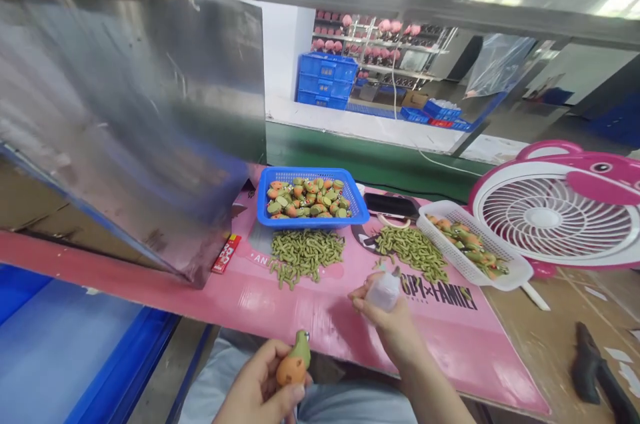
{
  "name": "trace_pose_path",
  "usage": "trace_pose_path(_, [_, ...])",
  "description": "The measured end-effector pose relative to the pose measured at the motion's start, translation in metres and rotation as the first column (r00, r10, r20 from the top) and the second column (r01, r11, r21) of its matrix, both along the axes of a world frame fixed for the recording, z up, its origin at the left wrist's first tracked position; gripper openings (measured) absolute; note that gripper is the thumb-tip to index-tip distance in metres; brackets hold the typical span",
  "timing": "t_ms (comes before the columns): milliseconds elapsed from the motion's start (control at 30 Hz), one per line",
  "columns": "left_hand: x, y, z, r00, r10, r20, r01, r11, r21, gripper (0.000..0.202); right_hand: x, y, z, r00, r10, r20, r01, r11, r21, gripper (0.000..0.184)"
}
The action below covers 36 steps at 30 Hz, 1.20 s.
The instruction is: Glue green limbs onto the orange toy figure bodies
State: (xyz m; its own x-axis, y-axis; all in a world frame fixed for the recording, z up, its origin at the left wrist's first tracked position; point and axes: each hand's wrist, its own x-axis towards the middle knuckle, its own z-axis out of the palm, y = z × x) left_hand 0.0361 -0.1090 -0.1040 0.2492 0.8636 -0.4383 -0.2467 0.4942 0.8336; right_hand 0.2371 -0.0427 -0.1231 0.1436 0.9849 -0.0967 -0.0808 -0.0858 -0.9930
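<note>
Well in front of the blue basket (310, 219), the left hand (260, 389) is clamping an orange-and-green figure (294, 364) upright while the right hand (393, 325) is gripping a small white bottle (386, 289) over the worktop (300, 312), both probably needing steadying close together.

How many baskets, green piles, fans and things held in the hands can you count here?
Baskets: 2 (blue basket, white basket)
Green piles: 2 (left pile, right pile)
Fans: 1 (pink fan)
Held things: 2 (toy in the left hand, bottle in the right hand)
Total: 7
</note>
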Motion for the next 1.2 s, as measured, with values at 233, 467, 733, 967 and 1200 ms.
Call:
trace_pose_path(233, [0.019, 0.002, 0.01, 0.992, -0.016, 0.125, 0.011, 0.999, 0.041, 0.038, -0.04, -0.055, 0.017, 0.901, -0.084, -0.426, 0.032, 0.991, -0.128, 0.036])
trace_pose_path(467, [0.02, 0.003, 0.017, 0.997, -0.03, 0.071, 0.027, 0.999, 0.046, 0.032, -0.046, -0.068, 0.025, 0.85, 0.016, -0.527, -0.076, 0.993, -0.093, 0.036])
trace_pose_path(733, [0.01, 0.002, 0.034, 0.948, -0.191, -0.253, 0.24, 0.954, 0.179, 0.014, -0.051, -0.085, 0.038, 0.94, 0.004, -0.341, 0.022, 0.997, 0.073, 0.031])
trace_pose_path(967, [0.006, 0.001, 0.037, 0.87, -0.301, -0.389, 0.398, 0.896, 0.196, 0.013, -0.049, -0.086, 0.036, 0.948, -0.002, -0.319, 0.033, 0.995, 0.092, 0.032])
trace_pose_path(1200, [0.006, 0.002, 0.04, 0.827, -0.309, -0.469, 0.439, 0.877, 0.195, 0.013, -0.047, -0.086, 0.036, 0.963, 0.023, -0.267, -0.002, 0.997, 0.078, 0.028])
